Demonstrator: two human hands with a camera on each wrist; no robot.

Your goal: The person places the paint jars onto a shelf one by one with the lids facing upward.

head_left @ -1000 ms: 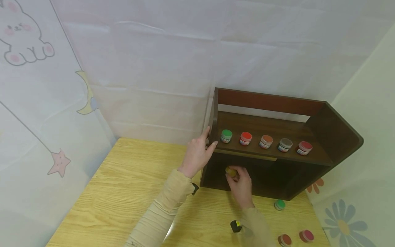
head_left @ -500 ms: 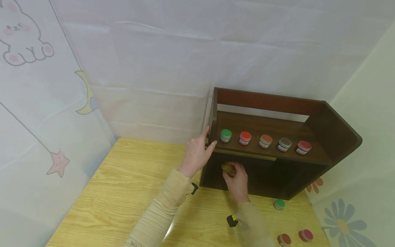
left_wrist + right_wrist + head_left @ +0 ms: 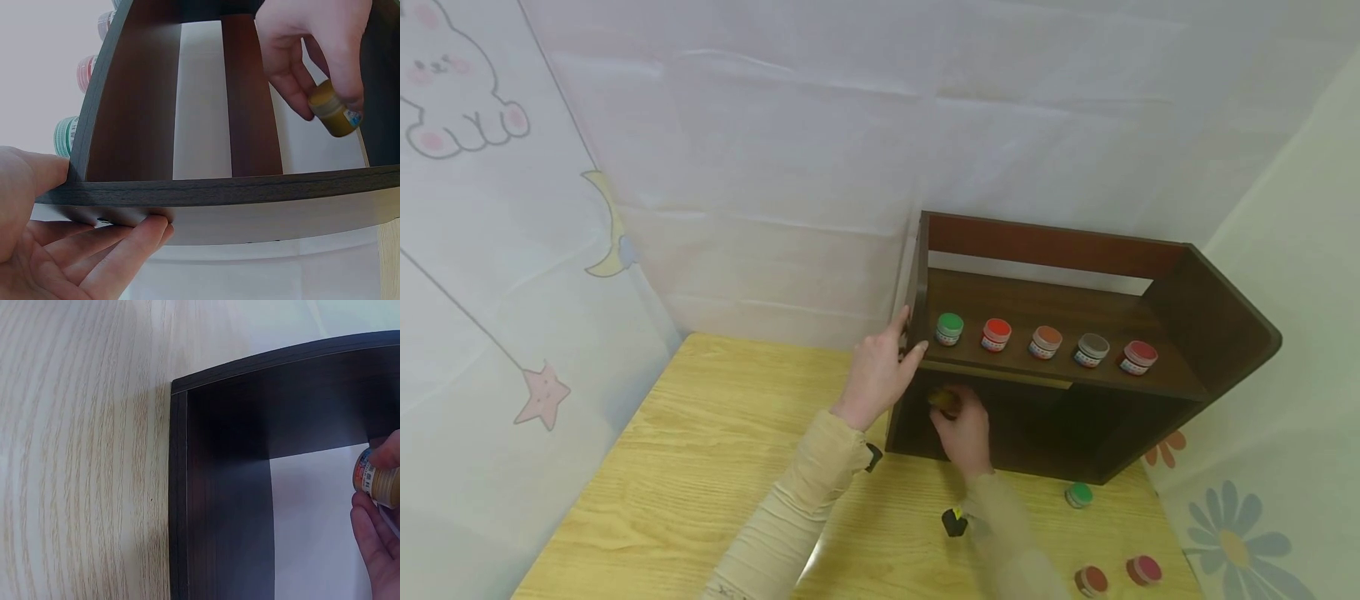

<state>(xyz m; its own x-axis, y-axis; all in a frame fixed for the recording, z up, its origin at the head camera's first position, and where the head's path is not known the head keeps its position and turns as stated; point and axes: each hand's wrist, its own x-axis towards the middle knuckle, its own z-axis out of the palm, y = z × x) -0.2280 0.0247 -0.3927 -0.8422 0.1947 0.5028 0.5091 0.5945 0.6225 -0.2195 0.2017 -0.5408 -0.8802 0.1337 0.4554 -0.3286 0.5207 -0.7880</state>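
Observation:
My right hand (image 3: 966,433) pinches a small paint jar with a mustard-yellow lid (image 3: 325,100) between thumb and fingers. The hand is inside the lower compartment of a dark brown wooden shelf (image 3: 1060,379), toward its left side. In the left wrist view the jar is tilted and clear of the boards. The right wrist view shows the label on the jar (image 3: 367,472). My left hand (image 3: 880,375) holds the shelf's left side panel, thumb at the front edge and fingers against the outer face.
Several paint jars, including a green one (image 3: 949,329) and a grey one (image 3: 1092,350), line the upper board. On the yellow wood-grain table (image 3: 700,467), a green jar (image 3: 1078,495), a brown-red jar (image 3: 1092,581) and a magenta jar (image 3: 1144,570) stand at front right.
My right hand has moved left and slightly deeper into the lower compartment with the yellow jar. The left hand has stayed on the side panel.

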